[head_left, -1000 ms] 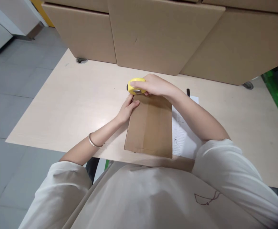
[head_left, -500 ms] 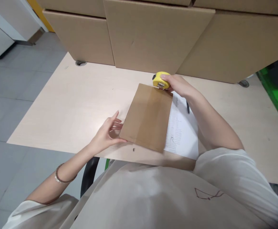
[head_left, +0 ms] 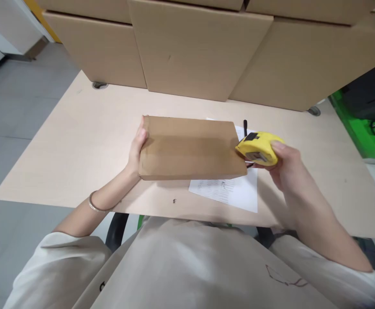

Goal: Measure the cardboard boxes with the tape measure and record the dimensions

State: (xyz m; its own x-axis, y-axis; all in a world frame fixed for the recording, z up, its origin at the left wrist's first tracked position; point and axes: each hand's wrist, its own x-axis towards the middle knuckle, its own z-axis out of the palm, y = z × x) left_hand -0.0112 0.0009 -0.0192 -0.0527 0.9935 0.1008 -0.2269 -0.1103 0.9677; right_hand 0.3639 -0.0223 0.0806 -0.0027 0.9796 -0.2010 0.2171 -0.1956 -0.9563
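Note:
My left hand (head_left: 138, 146) grips the left end of a brown cardboard box (head_left: 192, 148), its fingers partly hidden behind it. The box is raised off the table, long side running left to right. In my right hand (head_left: 285, 161) is a yellow tape measure (head_left: 260, 148), held against or just in front of the box's right end; I cannot tell if they touch. Beneath the box lies a printed sheet of paper (head_left: 239, 193), partly covered. A black pen (head_left: 245, 128) shows behind the tape measure.
Large cardboard boxes (head_left: 193, 51) stand stacked along the back of the pale wooden table (head_left: 65, 141). Cable holes (head_left: 99, 85) sit near the back edge. A green surface with dark equipment (head_left: 367, 111) is at the right. Part of a black chair (head_left: 116, 231) shows below the front edge.
The box has been turned and lifted, its long side now left to right. My left hand moved up to its left end. My right hand brought the tape measure right and nearer me.

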